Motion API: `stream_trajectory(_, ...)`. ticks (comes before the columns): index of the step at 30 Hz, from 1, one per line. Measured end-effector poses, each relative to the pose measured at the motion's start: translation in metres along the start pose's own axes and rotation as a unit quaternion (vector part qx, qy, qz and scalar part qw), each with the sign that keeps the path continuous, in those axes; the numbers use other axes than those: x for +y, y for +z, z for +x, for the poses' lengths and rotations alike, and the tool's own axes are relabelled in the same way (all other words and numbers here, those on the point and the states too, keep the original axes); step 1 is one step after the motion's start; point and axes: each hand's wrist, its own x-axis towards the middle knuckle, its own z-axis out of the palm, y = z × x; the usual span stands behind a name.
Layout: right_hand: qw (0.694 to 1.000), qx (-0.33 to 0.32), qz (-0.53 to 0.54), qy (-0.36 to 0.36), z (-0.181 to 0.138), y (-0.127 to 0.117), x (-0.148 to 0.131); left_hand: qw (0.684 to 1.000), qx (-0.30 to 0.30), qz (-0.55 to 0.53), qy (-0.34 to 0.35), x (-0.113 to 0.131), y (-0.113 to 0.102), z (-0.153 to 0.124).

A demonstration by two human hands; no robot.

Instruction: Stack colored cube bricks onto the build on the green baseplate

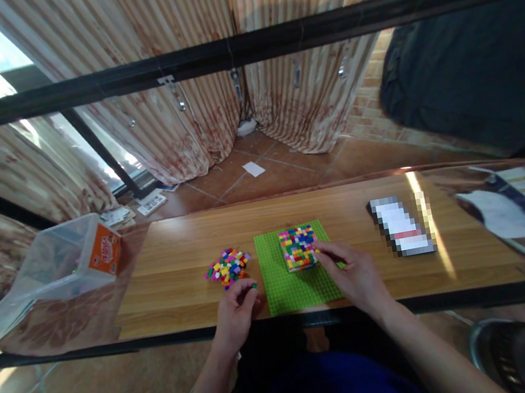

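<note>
The block (298, 248) of coloured bricks stands on the green baseplate (280, 296) on the tabletop (160, 282). At its four o'clock, the right hand (358, 276) has thumb and forefinger nearly together at the block's edge; whether they grip a brick, I cannot tell. At eight o'clock, the left hand (236, 311) pinches a green brick (254, 286). The pile (228, 267) lies at nine, the phone (402, 226) at three.
</note>
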Motion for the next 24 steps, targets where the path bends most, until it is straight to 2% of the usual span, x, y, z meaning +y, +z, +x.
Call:
stream_trajectory(5, 0.997, 0.016, -0.066, -0.046, 0.014, 0.006, 0.003, 0.999, 0.029, 0.022, 0.007, -0.008, 0.001, 0.005)
stream_trajectory(8, 0.991, 0.042, -0.093, -0.091, 0.022, 0.013, 0.006, 0.997, 0.049, 0.04, 0.036, -0.01, 0.001, 0.007)
stream_trajectory(11, 0.986, 0.074, -0.11, -0.096, 0.027, 0.021, 0.012, 0.994, 0.059, 0.065, 0.061, -0.012, 0.001, 0.008)
stream_trajectory(17, 0.994, 0.073, -0.07, -0.04, 0.03, 0.026, 0.025, 0.994, 0.047, 0.084, 0.054, -0.014, 0.0, 0.008)
stream_trajectory(24, 0.99, 0.065, 0.102, 0.078, 0.034, 0.034, 0.032, 0.992, 0.032, 0.11, 0.06, -0.014, -0.001, 0.009)
